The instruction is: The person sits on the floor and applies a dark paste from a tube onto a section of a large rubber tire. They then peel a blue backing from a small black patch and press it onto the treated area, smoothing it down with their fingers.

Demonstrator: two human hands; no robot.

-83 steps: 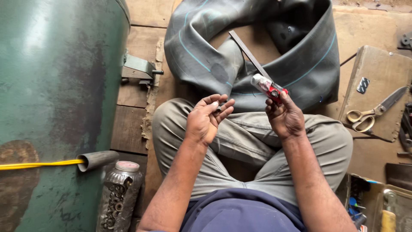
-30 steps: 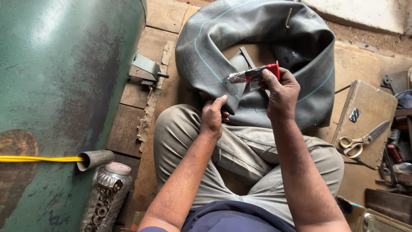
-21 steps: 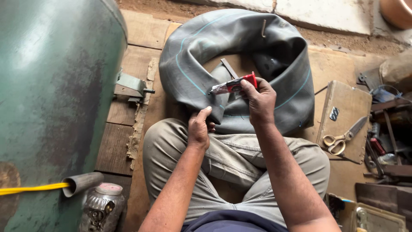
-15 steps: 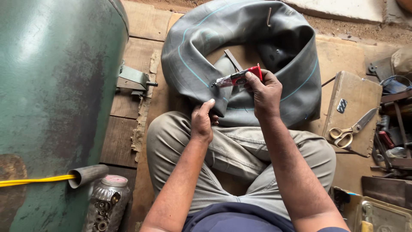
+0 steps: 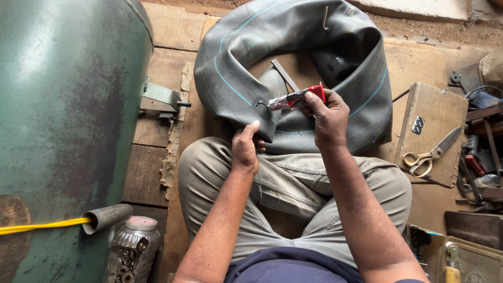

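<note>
Now | right hand [image 5: 329,116] pinching crumpled red-silver glue tube [image 5: 294,98] | left hand [image 5: 245,148] gripping grey inner tube [image 5: 236,78]

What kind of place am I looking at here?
Probably a small tyre-repair workshop, worked at floor level. A large rubber inner tube lies before the seated person, a green metal tank stands beside them, and scissors lie on a wooden box by scattered tools.

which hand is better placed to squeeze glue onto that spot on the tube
Right. The right hand already grips the small red tube, its tip at the mark on the inner tube. The left hand only steadies the rubber fold below.
</note>
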